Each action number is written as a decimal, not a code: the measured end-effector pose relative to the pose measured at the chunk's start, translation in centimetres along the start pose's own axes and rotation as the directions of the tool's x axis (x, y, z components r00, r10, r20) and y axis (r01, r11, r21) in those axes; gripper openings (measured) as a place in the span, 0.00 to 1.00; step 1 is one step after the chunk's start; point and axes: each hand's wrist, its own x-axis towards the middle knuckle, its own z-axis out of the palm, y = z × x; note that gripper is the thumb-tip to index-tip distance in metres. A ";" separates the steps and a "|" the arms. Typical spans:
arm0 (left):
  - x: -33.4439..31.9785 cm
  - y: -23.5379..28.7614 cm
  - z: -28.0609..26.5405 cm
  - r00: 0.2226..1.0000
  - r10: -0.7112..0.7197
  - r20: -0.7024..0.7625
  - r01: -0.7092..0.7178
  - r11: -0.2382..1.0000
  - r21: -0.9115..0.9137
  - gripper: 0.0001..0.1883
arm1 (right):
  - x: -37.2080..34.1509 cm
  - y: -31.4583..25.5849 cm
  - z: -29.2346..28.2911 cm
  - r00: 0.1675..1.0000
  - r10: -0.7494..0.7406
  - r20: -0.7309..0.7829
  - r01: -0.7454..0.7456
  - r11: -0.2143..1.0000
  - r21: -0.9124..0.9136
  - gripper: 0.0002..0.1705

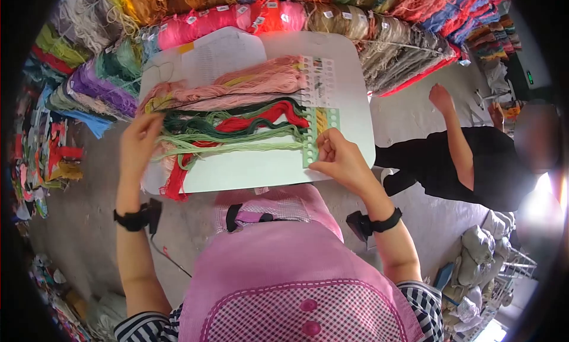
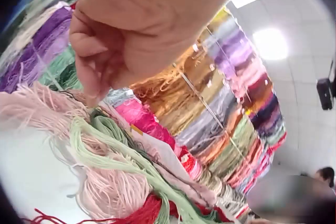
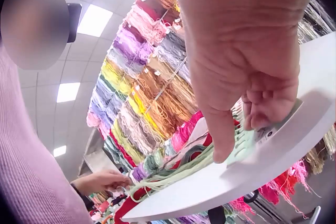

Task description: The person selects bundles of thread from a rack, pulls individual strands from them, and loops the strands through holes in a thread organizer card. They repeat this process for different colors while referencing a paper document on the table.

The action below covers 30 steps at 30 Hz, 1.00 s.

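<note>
My left hand (image 1: 140, 143) is at the left end of the threads, thumb and fingertips pinching dark green thread (image 2: 100, 117). My right hand (image 1: 345, 164) holds the lower edge of a light green punched card (image 1: 309, 155), thumb at its bottom corner and fingers curled over it. From the card's holes, dark green, red thread (image 1: 269, 117) and light green thread (image 1: 237, 141) run leftward. Above them, pale pink thread (image 1: 261, 78) hangs from a white punched card (image 1: 320, 81). A thin dark strand stretches across the pink threads. In the right wrist view the thumb lies beside the light green threads.
A white board (image 1: 349, 63) with rounded corners carries cards and threads, with a printed sheet (image 1: 222, 50) at its back. Tagged skeins (image 1: 201, 26) hang in rows behind it. A person in black (image 1: 456, 158) stands at right; sacks (image 1: 477, 247) lie at lower right.
</note>
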 end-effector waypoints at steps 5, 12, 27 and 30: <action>3.3 1.8 5.8 0.891 0.453 0.043 -0.447 0.856 0.260 0.29 | 1.4 0.6 -0.4 0.992 -0.097 -0.082 0.094 0.995 -0.039 0.30; 2.1 2.3 4.7 0.941 0.313 0.131 -0.339 0.856 0.391 0.31 | 3.5 1.6 -0.7 0.929 -0.356 -0.105 0.255 0.818 -0.516 0.62; 2.2 2.0 7.1 0.945 0.301 0.130 -0.324 0.799 0.507 0.34 | 4.1 2.0 -1.2 0.937 -0.346 -0.050 0.238 0.736 -0.634 0.63; 2.3 2.2 7.2 0.948 0.295 0.121 -0.315 0.802 0.508 0.34 | 4.1 2.0 -1.3 0.934 -0.356 -0.040 0.246 0.720 -0.649 0.63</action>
